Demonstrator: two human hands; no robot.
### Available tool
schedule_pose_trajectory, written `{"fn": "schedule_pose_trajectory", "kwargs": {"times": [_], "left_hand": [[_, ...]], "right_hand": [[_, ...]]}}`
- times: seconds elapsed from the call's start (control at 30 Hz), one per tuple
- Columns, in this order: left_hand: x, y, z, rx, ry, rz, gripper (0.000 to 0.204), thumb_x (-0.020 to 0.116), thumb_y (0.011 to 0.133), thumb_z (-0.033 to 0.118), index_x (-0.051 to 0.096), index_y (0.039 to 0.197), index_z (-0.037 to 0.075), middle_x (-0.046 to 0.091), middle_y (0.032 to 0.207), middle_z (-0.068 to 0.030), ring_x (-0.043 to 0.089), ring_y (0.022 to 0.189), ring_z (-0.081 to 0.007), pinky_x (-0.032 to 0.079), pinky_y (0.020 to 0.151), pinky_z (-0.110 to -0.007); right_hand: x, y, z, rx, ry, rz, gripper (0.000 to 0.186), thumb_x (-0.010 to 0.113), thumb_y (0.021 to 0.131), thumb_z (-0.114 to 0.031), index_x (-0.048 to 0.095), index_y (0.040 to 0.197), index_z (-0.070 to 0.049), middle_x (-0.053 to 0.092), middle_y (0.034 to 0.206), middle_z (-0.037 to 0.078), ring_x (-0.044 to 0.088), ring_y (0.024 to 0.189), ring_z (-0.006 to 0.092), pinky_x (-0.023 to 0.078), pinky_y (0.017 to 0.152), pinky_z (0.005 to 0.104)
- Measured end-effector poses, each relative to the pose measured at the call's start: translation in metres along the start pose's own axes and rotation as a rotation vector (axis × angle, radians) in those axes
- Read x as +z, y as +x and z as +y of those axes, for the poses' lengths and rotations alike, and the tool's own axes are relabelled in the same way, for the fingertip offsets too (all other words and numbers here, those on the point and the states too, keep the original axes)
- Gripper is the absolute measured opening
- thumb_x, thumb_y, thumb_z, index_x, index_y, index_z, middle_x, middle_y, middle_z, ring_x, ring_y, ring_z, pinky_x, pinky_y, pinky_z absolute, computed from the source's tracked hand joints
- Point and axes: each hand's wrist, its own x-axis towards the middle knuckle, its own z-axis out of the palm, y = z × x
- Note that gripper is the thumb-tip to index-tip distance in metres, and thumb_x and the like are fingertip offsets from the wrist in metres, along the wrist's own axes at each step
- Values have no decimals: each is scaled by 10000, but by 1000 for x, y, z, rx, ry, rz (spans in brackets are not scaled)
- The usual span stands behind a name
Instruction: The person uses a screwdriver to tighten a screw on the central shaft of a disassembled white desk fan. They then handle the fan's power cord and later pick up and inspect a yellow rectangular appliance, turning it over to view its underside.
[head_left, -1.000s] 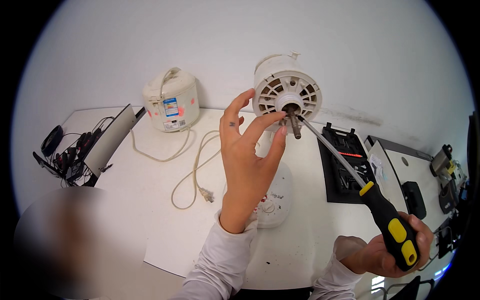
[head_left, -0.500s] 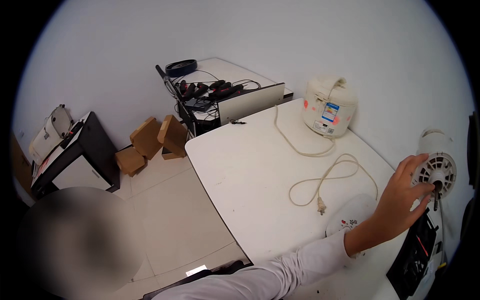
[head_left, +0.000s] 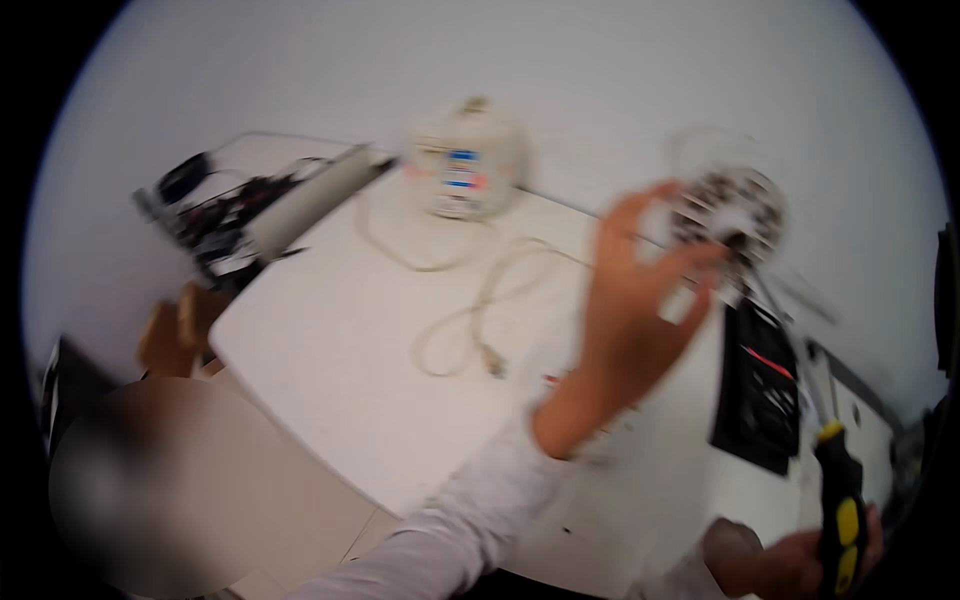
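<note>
My left hand [head_left: 640, 290] reaches up from the lower left, its fingers curled at the edge of a round white vented fan motor housing [head_left: 765, 205]. The thumb side lies close to the dark shaft at the housing's centre. Blur hides the exact contact. At the lower right my right hand [head_left: 795, 565] is wrapped round the black and yellow handle of a screwdriver [head_left: 845, 510], whose blade points up and away. A black tool case [head_left: 750, 440] with a red item in it lies on the white table [head_left: 330, 340] between the housing and the screwdriver.
A white rice cooker [head_left: 465, 165] with pink spots stands at the table's back. Its pale cord [head_left: 475, 310] loops across the tabletop. Another table at the back left holds black devices and cables [head_left: 215, 215]. Brown cardboard boxes [head_left: 180, 325] sit on the floor left of the table.
The view has swung right, so the scene shifts left and blurs. The left hand stays at the motor housing. My right hand with the screwdriver has come into view.
</note>
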Motion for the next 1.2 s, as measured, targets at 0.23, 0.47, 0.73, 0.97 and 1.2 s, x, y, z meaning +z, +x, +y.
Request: {"fn": "schedule_pose_trajectory", "kwargs": {"times": [0.23, 0.47, 0.73, 0.97, 1.2], "left_hand": [[6, 0, 9, -107, 111, -118, 260, 651, 731, 31, 718, 945, 163, 506, 1278, -101, 423, 1210, -274, 403, 921, -425], [1, 1, 10, -122, 20, -132, 245, 638, 747, 69, 724, 954, 168, 486, 1310, -119, 393, 1263, -289, 358, 973, -486], [1, -2, 0, -147, -105, -180, 257, 616, 758, 73, 724, 969, 173, 437, 1371, -139, 382, 1283, -296, 323, 993, -518], [5, -3, 8, -137, -83, -202, 255, 615, 747, 58, 724, 949, 169, 440, 1364, -150, 386, 1278, -291, 297, 1006, -530], [7, -4, 0, -45, -27, -49, 352, 570, 727, -10, 590, 1070, 65, 488, 1263, -160, 440, 1201, -271, 288, 1032, -456]], "right_hand": [[-40, -11, 10, 88, 39, -282, 484, 397, 924, -497, 424, 1212, -109, 538, 1044, 158, 592, 951, 251, 594, 708, 371], [-19, 1, -8, -100, 135, -295, 550, 454, 879, -549, 385, 1184, -96, 499, 997, 150, 585, 812, 233, 558, 588, 292], [-30, 3, -13, -58, 155, -553, 592, 523, 859, -519, 340, 1293, -162, 473, 1119, 181, 602, 908, 289, 591, 647, 339], [-36, -5, -6, -23, 81, -403, 583, 489, 859, -554, 404, 1260, -140, 498, 1074, 176, 598, 870, 290, 585, 631, 359], [-41, 14, 16, -95, 60, 26, 467, 362, 921, -529, 352, 1140, -117, 514, 931, 75, 567, 771, 164, 511, 478, 220]]}}
